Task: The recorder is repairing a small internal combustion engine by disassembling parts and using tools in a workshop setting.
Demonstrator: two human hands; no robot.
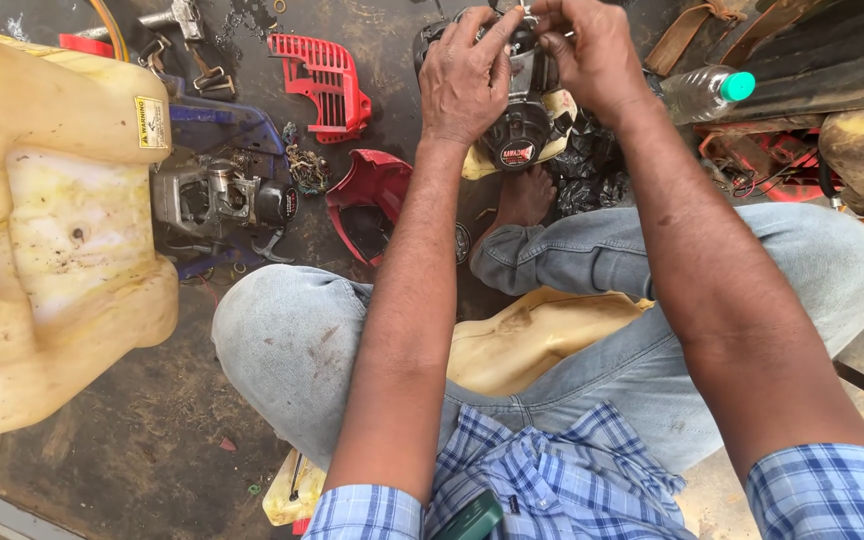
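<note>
Head view: left hand point(464, 75) and right hand point(592, 55) close fingers on small black engine point(522, 120); a fitting step, seemingly; fine pinching needed next.

Blue-and-white checked shirt cuffs point(832, 490), faded pale blue jeans point(292, 350), a grimy yellowed cream tank point(52, 230), a bright red slatted cover point(324, 80), a black engine point(522, 125) and a green bottle cap point(739, 86)

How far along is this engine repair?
Done: red covers are off and lie on the floor, beside a bare engine block. In hand: both hands, left and right, work at the top of the black engine. Left: parts lie loose, nothing refitted.
</note>
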